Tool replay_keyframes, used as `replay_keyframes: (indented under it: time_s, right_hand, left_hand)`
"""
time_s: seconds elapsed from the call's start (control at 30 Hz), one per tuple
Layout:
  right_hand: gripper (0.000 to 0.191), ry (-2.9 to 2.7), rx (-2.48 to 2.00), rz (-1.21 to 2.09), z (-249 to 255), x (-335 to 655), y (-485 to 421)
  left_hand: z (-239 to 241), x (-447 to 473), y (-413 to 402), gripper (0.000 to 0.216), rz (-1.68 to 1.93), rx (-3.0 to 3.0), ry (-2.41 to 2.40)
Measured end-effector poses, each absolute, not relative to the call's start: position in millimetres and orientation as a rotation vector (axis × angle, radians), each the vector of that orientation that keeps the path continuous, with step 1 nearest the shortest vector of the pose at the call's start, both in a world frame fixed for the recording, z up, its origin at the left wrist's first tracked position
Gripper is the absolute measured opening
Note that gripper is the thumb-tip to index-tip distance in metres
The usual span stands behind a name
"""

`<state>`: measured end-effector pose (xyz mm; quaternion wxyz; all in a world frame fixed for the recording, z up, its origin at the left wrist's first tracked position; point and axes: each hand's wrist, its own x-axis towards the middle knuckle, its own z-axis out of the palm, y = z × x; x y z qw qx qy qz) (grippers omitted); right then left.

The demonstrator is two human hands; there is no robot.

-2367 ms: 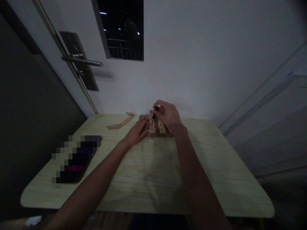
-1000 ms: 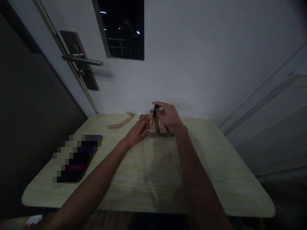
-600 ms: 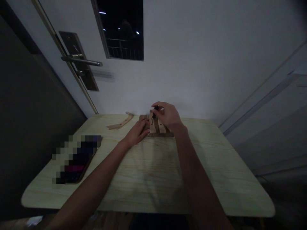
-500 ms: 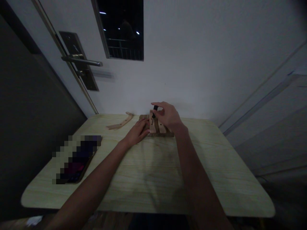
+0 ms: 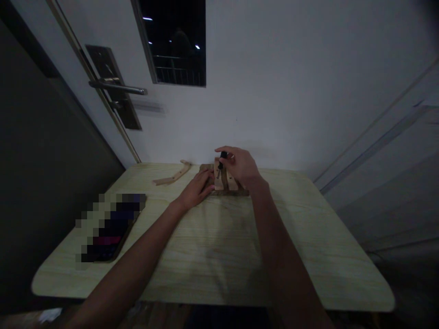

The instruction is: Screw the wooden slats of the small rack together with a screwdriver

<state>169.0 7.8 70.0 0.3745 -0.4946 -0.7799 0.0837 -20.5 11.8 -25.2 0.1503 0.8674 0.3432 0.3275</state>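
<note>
My right hand (image 5: pixel 241 164) pinches the black handle of a screwdriver (image 5: pixel 222 159) between thumb and fingers. Its thin shaft points down at a hole in a pale shaped wooden piece (image 5: pixel 218 182); whether the tip is in a screw is too small to tell. A second pale wooden piece (image 5: pixel 232 183) is beside it, partly under the right hand. Both sit on a darker brown wooden board (image 5: pixel 229 193). Flat on the board's left side lies my left hand (image 5: pixel 196 188), fingers stretched and thumb apart, its fingertips against the left pale piece.
A bent strip of pale wood (image 5: pixel 172 178) lies at the table's back left. Nearer, on the left, a phone (image 5: pixel 120 233) rests on the light wood-grain table (image 5: pixel 219 256). Behind the table stands a white door with a lever handle (image 5: pixel 118 87) and a dark window (image 5: pixel 174 45).
The screwdriver handle and the fingers of my right hand have shifted and turned very slightly. My left hand stays in place on the board.
</note>
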Motion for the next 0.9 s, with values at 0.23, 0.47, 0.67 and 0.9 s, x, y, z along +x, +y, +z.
replay_keyframes:
  time_s: [0.23,0.47,0.67,0.9]
  right_hand:
    - [0.041,-2.006,-1.235,0.186,66.8,169.6,6.6]
    - [0.042,-2.014,-1.266,0.264,72.2,169.1,3.9]
    - [0.030,-2.064,-1.188,0.259,71.1,170.7,6.3]
    - [0.023,-2.021,-1.268,0.261,73.1,168.3,5.0]
  left_hand:
    - [-25.8,-20.0,11.8,0.031,0.933,2.492,1.008]
    - [-24.1,-20.0,10.7,0.033,0.944,2.484,0.990]
    - [-25.5,-20.0,11.3,0.033,0.938,2.478,1.010]
    - [-24.7,-20.0,11.8,0.035,0.941,2.466,0.987]
